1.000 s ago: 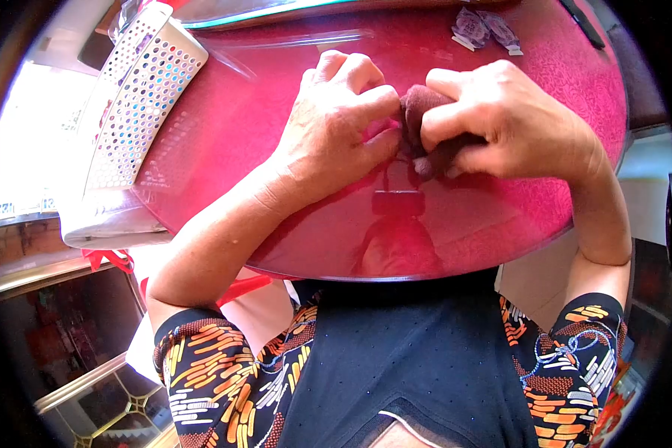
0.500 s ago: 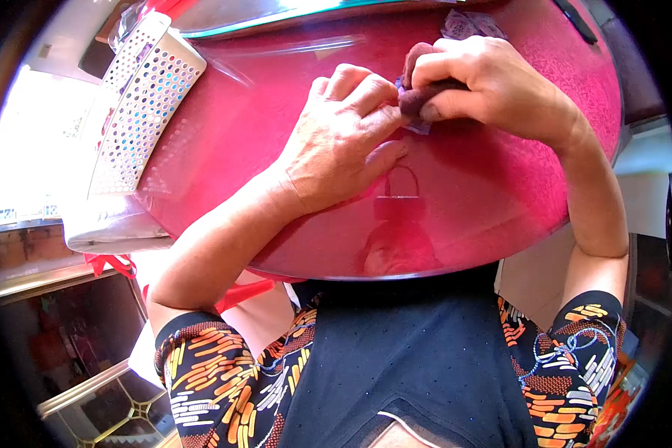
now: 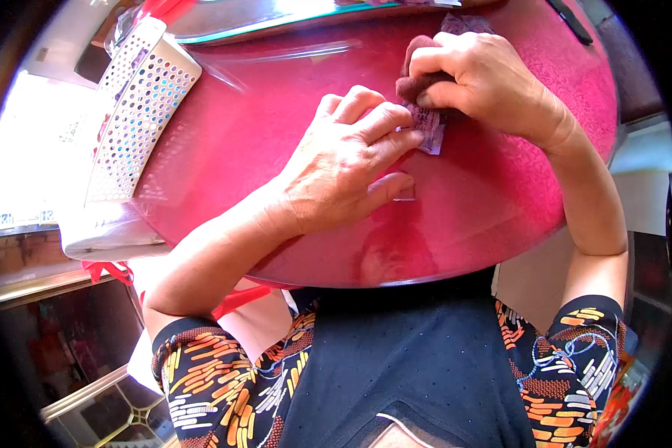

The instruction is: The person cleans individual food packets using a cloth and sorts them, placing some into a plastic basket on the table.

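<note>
My right hand (image 3: 474, 82) is closed on a bunched dark brown cloth (image 3: 418, 67) over the red table. Below the cloth a small purple printed packet (image 3: 429, 133) shows, partly covered by the cloth and my fingers. My left hand (image 3: 355, 153) is beside it with fingers curled apart, its fingertips at the packet's left edge; whether they press on the packet is unclear. Another purple packet (image 3: 464, 24) lies just behind my right hand, partly hidden by it.
The round red table (image 3: 299, 254) has a shiny, reflecting top. A white perforated basket (image 3: 138, 112) stands at the left. A glass-edged tray or panel (image 3: 276, 30) lies along the back. A dark, long object (image 3: 570, 21) is at the back right.
The cloth has moved up and back with my right hand, uncovering the small purple packet. My left hand has shifted slightly down and toward the right, its fingers a little more spread.
</note>
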### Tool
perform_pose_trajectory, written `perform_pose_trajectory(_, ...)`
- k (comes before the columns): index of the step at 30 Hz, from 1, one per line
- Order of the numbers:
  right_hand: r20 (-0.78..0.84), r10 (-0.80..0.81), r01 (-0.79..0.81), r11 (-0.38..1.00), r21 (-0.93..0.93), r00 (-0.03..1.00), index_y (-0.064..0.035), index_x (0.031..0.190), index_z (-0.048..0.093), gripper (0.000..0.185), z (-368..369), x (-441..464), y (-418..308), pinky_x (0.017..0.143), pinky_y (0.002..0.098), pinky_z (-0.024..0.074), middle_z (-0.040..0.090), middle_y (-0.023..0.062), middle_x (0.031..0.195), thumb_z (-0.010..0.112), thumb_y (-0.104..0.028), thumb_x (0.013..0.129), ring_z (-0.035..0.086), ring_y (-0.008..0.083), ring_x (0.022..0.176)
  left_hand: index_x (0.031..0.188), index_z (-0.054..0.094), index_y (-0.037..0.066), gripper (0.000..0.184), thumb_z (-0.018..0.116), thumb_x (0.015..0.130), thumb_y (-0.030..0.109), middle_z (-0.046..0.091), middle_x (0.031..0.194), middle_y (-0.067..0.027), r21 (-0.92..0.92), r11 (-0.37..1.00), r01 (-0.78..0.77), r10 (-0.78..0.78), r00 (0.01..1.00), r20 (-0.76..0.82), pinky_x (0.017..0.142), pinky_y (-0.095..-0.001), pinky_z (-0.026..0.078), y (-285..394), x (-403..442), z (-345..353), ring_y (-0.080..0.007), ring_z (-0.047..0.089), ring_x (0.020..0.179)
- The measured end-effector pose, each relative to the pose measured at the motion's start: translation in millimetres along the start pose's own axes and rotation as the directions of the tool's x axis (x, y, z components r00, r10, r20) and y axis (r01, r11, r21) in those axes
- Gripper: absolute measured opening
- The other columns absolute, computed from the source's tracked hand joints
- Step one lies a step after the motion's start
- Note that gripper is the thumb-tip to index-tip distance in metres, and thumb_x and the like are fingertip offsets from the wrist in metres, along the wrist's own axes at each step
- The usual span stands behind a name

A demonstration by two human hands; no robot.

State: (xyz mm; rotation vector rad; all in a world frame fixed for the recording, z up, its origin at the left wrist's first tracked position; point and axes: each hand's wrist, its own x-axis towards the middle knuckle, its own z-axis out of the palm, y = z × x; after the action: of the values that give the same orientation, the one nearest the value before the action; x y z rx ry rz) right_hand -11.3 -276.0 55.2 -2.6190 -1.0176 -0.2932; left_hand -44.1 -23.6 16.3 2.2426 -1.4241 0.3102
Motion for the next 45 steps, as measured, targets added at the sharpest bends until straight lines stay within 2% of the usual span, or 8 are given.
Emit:
perform_pose_trajectory(4, -0.108, 0.034, -0.047, 0.992, -0.117, 0.994, -0.0047, 0.099, 0.074, 0.017, 6.1, 2.3, 8.1, 0.082, 0.0430, 0.0542, 0.072, 0.0118, 0.101, 0.075, -0.016, 0.086, 0.071, 0.0335, 0.089, 0.128, 0.071, 0.009, 0.056, 0.087, 0.077, 0.024, 0.062, 0.130, -0.0090, 0.023, 1.000, 0.003, -0.003, 1.000, 0.017, 0.102, -0.0493, 0.046, 2.1, -0.9, 2.4, -0.0329, 0.056, 0.121)
perform_pose_trajectory(10, 0.094, -0.103, 0.080, 0.971, 0.226, 0.990, -0.0107, 0.102, 0.079, 0.024, -10.7, 3.2, 1.6, 0.082, 0.0436, 0.0576, 0.076, 0.0165, 0.090, 0.077, -0.027, 0.084, 0.075, 0.0325, 0.088, 0.132, 0.069, 0.007, 0.058, 0.085, 0.080, 0.028, 0.060, 0.130, -0.0104, 0.019, 1.000, 0.007, -0.009, 0.998, 0.064, 0.102, -0.0485, 0.045, 8.2, -0.9, -0.1, -0.0329, 0.054, 0.122)
perform_pose_trajectory(17, -0.075, 0.022, -0.031, 0.992, -0.123, 0.997, -0.0123, 0.106, 0.077, 0.025, 11.4, 7.4, 2.9, 0.087, 0.0478, 0.0579, 0.076, 0.0148, 0.102, 0.075, -0.028, 0.087, 0.075, 0.0346, 0.096, 0.131, 0.069, 0.007, 0.054, 0.084, 0.083, 0.027, 0.061, 0.125, -0.0132, -0.010, 0.998, -0.056, 0.056, 0.997, 0.055, 0.099, -0.0463, 0.045, 9.2, 2.9, -0.8, -0.0326, 0.058, 0.114)
perform_pose_trajectory(24, -0.131, 0.048, -0.041, 0.998, 0.054, 0.990, -0.0059, 0.103, 0.074, 0.022, 3.2, 8.7, 21.0, 0.081, 0.0422, 0.0546, 0.070, 0.0120, 0.096, 0.079, -0.018, 0.085, 0.070, 0.0310, 0.089, 0.119, 0.074, 0.009, 0.031, 0.074, 0.089, 0.005, 0.067, 0.103, -0.0097, 0.020, 0.999, -0.040, 0.043, 0.968, -0.246, 0.086, -0.0436, 0.050, -12.3, 6.4, 0.3, -0.0320, 0.062, 0.096)
perform_pose_trajectory(32, -0.078, -0.022, 0.034, 0.986, 0.163, 0.997, -0.0029, 0.102, 0.076, 0.024, -26.6, 7.3, 1.8, 0.086, 0.0382, 0.0564, 0.075, 0.0114, 0.100, 0.082, -0.015, 0.082, 0.073, 0.0300, 0.095, 0.134, 0.071, 0.019, 0.041, 0.069, 0.095, 0.010, 0.057, 0.147, -0.0115, 0.295, 0.945, 0.138, -0.119, 0.990, -0.082, 0.109, -0.0529, 0.044, -4.9, 8.1, 8.0, -0.0386, 0.048, 0.135)
perform_pose_trajectory(36, 0.009, 0.093, -0.092, 0.958, 0.273, 0.996, -0.0012, 0.103, 0.077, 0.027, -37.7, 11.8, -1.6, 0.088, 0.0389, 0.0568, 0.076, 0.0113, 0.104, 0.084, -0.015, 0.081, 0.074, 0.0307, 0.100, 0.121, 0.074, 0.016, 0.028, 0.075, 0.093, 0.017, 0.063, 0.134, -0.0123, 0.185, 0.968, 0.167, -0.149, 0.983, -0.107, 0.106, -0.0532, 0.045, -13.1, 7.0, 4.6, -0.0373, 0.052, 0.130)
perform_pose_trajectory(40, -0.088, -0.063, 0.083, 0.964, 0.253, 0.994, -0.0023, 0.103, 0.077, 0.024, -36.7, 5.2, 1.4, 0.084, 0.0356, 0.0564, 0.076, 0.0090, 0.102, 0.082, -0.008, 0.080, 0.073, 0.0250, 0.094, 0.107, 0.076, 0.012, 0.017, 0.078, 0.089, 0.013, 0.066, 0.116, -0.0112, -0.069, 0.974, 0.218, -0.226, 0.962, -0.156, 0.100, -0.0525, 0.047, -28.1, 2.6, 4.3, -0.0354, 0.057, 0.115)
perform_pose_trajectory(45, -0.030, -0.171, 0.172, 0.936, 0.309, 0.985, -0.0092, 0.092, 0.080, 0.021, -16.1, 1.4, 0.6, 0.080, 0.0408, 0.0554, 0.072, 0.0128, 0.090, 0.081, -0.016, 0.072, 0.072, 0.0306, 0.088, 0.100, 0.077, 0.017, 0.019, 0.084, 0.083, 0.023, 0.065, 0.115, -0.0080, 0.099, 0.979, 0.181, -0.159, 0.967, -0.199, 0.096, -0.0531, 0.048, -24.8, 4.9, 6.4, -0.0353, 0.054, 0.118)
